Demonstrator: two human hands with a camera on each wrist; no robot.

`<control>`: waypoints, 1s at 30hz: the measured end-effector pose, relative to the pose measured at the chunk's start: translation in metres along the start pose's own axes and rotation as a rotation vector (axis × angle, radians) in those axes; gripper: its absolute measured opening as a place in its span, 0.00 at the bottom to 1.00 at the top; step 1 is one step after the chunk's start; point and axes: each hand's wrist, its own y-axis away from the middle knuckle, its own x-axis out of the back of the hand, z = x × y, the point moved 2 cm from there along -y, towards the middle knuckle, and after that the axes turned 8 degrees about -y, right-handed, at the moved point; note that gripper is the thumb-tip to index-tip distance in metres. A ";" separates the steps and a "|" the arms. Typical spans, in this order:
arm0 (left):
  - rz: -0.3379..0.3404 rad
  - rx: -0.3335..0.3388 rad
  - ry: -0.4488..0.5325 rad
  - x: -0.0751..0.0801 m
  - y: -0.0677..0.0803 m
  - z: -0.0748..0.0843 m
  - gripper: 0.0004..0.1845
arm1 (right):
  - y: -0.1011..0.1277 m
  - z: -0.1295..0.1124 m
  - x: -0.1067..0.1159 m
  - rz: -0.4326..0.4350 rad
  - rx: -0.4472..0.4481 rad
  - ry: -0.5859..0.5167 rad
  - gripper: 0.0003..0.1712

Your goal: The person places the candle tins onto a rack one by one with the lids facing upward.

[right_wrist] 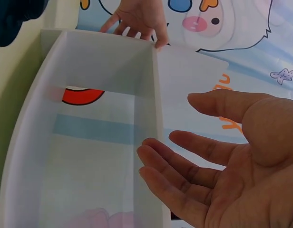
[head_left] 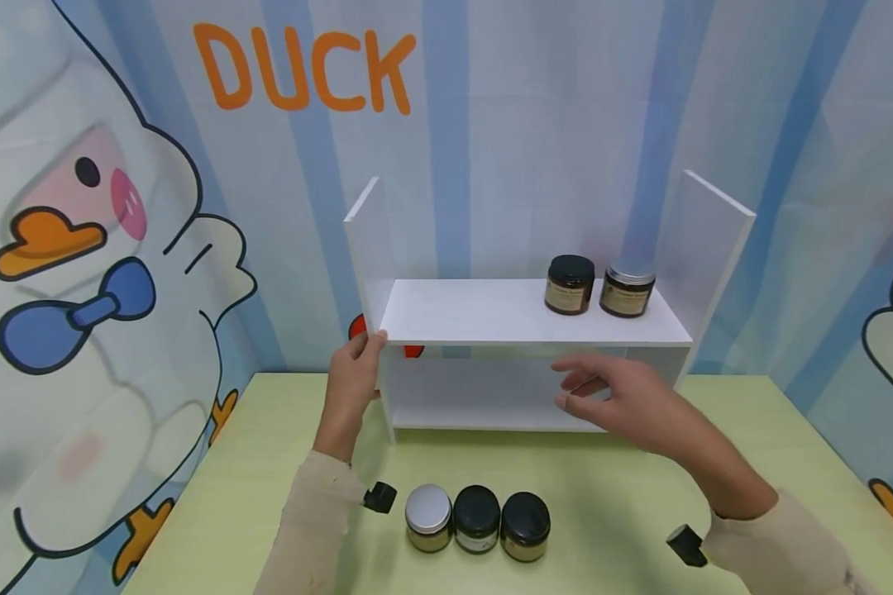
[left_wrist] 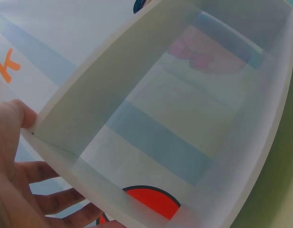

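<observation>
The white shelf unit (head_left: 524, 330) stands at frame centre on the table (head_left: 610, 496). The left hand (head_left: 353, 376) grips its left front corner; the right hand (head_left: 618, 397) hovers before the lower bay, fingers spread, holding nothing. Risk: a one-sided pull may tilt the unit, sliding the two jars (head_left: 599, 287) off the upper board
</observation>
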 end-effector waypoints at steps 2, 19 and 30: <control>0.000 -0.003 0.004 0.000 0.000 0.000 0.37 | 0.002 0.002 -0.004 -0.009 0.000 -0.012 0.26; 0.000 0.000 -0.008 0.000 -0.002 -0.001 0.38 | 0.012 0.023 -0.033 -0.053 0.010 -0.116 0.25; -0.004 -0.019 0.007 0.000 -0.001 -0.003 0.37 | 0.018 0.033 -0.051 -0.089 -0.054 -0.161 0.26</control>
